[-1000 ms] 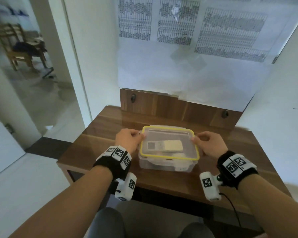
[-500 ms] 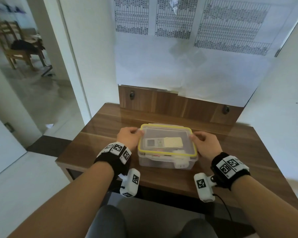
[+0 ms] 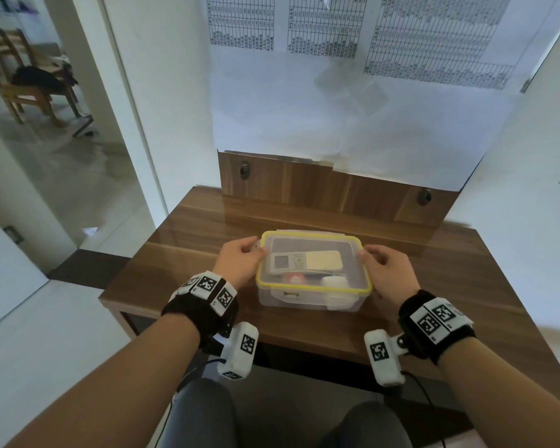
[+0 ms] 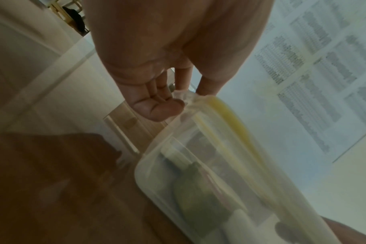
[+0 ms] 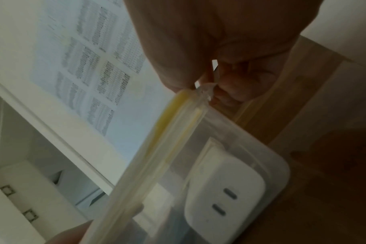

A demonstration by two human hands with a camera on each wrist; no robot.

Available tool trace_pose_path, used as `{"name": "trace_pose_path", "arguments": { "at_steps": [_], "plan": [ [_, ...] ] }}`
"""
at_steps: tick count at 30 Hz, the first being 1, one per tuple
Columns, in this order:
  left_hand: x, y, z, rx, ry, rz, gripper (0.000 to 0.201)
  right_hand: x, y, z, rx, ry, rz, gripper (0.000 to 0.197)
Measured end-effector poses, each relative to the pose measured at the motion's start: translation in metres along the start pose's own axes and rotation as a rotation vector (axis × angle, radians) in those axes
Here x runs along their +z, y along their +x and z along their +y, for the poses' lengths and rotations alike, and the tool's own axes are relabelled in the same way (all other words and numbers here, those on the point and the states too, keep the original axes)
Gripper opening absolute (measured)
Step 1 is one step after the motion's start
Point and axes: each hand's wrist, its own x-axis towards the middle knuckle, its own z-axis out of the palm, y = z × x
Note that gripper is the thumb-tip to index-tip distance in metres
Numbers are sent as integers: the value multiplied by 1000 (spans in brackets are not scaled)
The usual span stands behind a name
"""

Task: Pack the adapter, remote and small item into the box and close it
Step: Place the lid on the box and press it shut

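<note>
A clear plastic box point(image 3: 307, 299) stands on the wooden table point(image 3: 188, 234), its yellow-rimmed lid point(image 3: 314, 287) lying on top. Through the lid show a white remote point(image 3: 306, 260), a white adapter point(image 3: 335, 282) and a small red-and-white item point(image 3: 294, 278). My left hand point(image 3: 240, 263) pinches the lid's clear side flap point(image 4: 183, 95) at the left end. My right hand point(image 3: 383, 270) pinches the flap point(image 5: 206, 89) at the right end. The adapter point(image 5: 224, 194) with its two slots sits against the box wall in the right wrist view.
A wooden back panel point(image 3: 330, 195) with two dark knobs rises behind the table, white paper sheets taped above it. White walls stand close on both sides. A doorway at left opens to a room with a wooden chair point(image 3: 23, 85).
The camera view has shifted slightly upward and closer. Both hands stay at the lid's ends; their fingers have closed on the side flaps.
</note>
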Motion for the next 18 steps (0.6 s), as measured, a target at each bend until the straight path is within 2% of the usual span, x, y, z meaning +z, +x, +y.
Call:
{"name": "trace_pose_path", "arguments": {
  "at_steps": [4, 6, 8, 10, 12, 18],
  "plan": [
    [0, -3, 0, 65, 131, -71, 35, 5, 0, -2, 29, -12, -41, 40],
    [3, -7, 4, 110, 227, -116, 36, 4, -2, -5, 33, -42, -48, 40],
    [8, -8, 4, 113, 299, -116, 39, 1, -3, -9, -15, -177, -42, 47],
    [11, -3, 4, 64, 279, -106, 40, -2, -2, -15, -58, -328, -50, 41],
    [14, 6, 1, -2, 192, -124, 39, -2, -3, -22, -48, -383, -60, 35],
    [31, 37, -25, -97, 32, -80, 66, -1, -5, -28, -19, -449, -3, 33]
  ]
}}
